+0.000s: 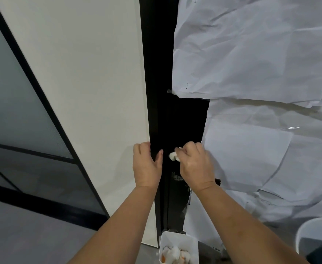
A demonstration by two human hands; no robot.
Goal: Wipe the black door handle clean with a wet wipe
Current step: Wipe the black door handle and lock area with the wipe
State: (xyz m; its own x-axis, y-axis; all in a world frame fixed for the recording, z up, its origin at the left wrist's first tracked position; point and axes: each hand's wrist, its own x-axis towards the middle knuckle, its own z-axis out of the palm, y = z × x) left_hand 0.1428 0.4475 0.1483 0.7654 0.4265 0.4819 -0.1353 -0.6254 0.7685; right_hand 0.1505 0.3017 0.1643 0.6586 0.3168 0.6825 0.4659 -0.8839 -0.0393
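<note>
Black door edge point(156, 111), left hand point(146, 164) gripping it, right hand point(196, 162) pinching wipe point(173, 156)

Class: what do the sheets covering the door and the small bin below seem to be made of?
Sheets: probably white paper, matte, with sharp creases and crumples. Bin: looks like white plastic, smooth and thin-walled; it holds crumpled used wipes.

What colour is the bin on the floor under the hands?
White. The bin holds crumpled white wipes with orange bits, seen in the head view.
</note>
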